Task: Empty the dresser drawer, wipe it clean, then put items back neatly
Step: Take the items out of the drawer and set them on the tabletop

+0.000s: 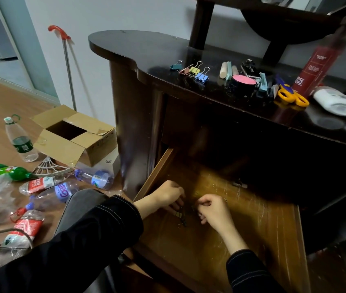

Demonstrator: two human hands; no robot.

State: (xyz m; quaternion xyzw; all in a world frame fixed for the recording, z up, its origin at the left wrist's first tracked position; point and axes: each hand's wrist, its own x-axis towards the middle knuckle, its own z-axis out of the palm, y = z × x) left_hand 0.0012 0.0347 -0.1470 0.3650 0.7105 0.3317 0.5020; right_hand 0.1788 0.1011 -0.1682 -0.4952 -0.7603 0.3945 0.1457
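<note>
From the head camera, the dresser drawer (252, 208) stands pulled out below the dark surface (146, 53), its scratched wooden bottom mostly bare. Both hands reach into its front left part. The left hand (165, 196) curls its fingers down over a small cluster of binder clips (181, 216) lying on the drawer bottom; the fingertips touch the clips, but whether they pinch them I cannot tell. The right hand (214, 210) sits just beside it, fingers bent inward in a loose fist, and what it grips, if anything, is hidden.

On the surface above lie coloured binder clips (195, 71), a round black tin with a pink lid (243, 82), yellow-handled scissors (290, 95), a red bottle (318, 66) and white containers (337, 100).

On the floor to the left stand an open cardboard box (72, 136) and scattered plastic bottles (41, 182).
</note>
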